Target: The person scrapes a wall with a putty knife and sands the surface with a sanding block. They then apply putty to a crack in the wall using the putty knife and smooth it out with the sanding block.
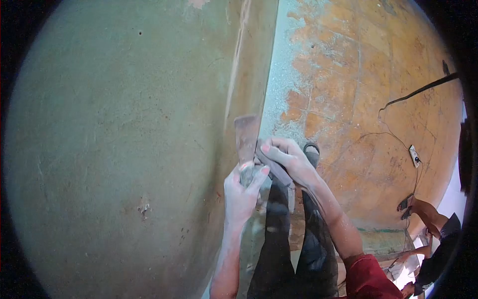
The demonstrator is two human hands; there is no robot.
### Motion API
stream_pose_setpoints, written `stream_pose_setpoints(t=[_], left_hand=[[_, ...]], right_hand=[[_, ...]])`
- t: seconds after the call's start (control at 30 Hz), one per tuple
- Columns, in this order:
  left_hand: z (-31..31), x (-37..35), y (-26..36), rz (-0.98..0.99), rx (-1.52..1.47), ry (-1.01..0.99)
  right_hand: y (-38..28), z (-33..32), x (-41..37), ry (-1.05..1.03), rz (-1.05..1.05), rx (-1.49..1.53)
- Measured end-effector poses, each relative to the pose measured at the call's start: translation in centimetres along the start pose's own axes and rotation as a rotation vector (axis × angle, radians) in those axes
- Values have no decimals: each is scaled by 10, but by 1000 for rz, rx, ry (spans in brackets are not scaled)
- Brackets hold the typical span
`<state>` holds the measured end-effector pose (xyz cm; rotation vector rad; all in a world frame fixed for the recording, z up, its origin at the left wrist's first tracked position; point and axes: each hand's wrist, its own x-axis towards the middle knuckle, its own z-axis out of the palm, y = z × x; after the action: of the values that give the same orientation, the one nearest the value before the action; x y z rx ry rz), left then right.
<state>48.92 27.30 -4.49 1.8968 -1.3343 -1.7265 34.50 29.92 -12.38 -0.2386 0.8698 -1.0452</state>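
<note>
My left hand (240,197), coated in pale dust, is closed round the handle of a scraper (246,137). The scraper's wide flat blade points up, in front of the green wall (114,124). Just to its right, my right hand (286,154) is closed on a grey block (275,168), which it holds beside the scraper's handle. Dust covers the fingers of this hand too. Whether the block touches the scraper I cannot tell.
Pale flakes lie on the orange tiled floor (333,94) along the wall. A power strip (414,156) with cables lies at the right. Other people's arms (429,215) show at the lower right. My legs and a shoe (311,148) are below my hands.
</note>
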Motion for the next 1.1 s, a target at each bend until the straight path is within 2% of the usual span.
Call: stream_pose_setpoints(t=[0.07, 0.13, 0.2, 0.23, 0.3, 0.33, 0.43, 0.5, 0.57, 0.63, 0.7, 0.8, 0.87, 0.97, 1.0, 1.07, 1.1], left_hand=[[-5, -11, -23, -49, -67, 85], [-13, -27, -58, -96, -62, 90], [-20, -48, -87, -161, -16, 93], [-22, -58, -99, -181, 27, 85], [-31, -78, -130, -222, 133, 94], [-34, -86, -138, -263, 230, 101], [-47, -99, -149, -289, 254, 77], [-53, -104, -154, -315, 237, 106], [-55, -104, -154, -334, 215, 133], [-56, -106, -147, -440, 191, 135], [-58, -108, -149, -416, 203, 118], [-62, -113, -155, -408, 265, 101], [-64, -121, -159, -431, 314, 81], [-68, -128, -169, -475, 298, 62], [-67, -130, -173, -492, 308, 66], [-73, -137, -177, -511, 328, 75], [-72, -135, -180, -417, 363, 72]], right_hand=[[-13, 6, 27, 209, -318, -296], [-31, 8, 64, 412, -377, -192], [-46, 15, 112, 576, -600, -106], [-54, 18, 129, 579, -605, -99], [-65, 24, 154, 842, -659, -316], [-69, 30, 157, 843, -654, -312], [-75, 35, 169, 857, -629, -289], [-75, 31, 181, 935, -787, -341], [-76, 28, 186, 948, -827, -375], [-80, 26, 188, 965, -864, -409], [-83, 25, 193, 1021, -891, -412], [-29, 58, 152, 989, -878, -355], [-8, 67, 127, 846, -753, -402], [-62, 38, 161, 879, -822, -508], [-69, 34, 159, 863, -696, -540], [-26, 56, 142, 877, -753, -472], [-7, 67, 134, 883, -835, -410]])
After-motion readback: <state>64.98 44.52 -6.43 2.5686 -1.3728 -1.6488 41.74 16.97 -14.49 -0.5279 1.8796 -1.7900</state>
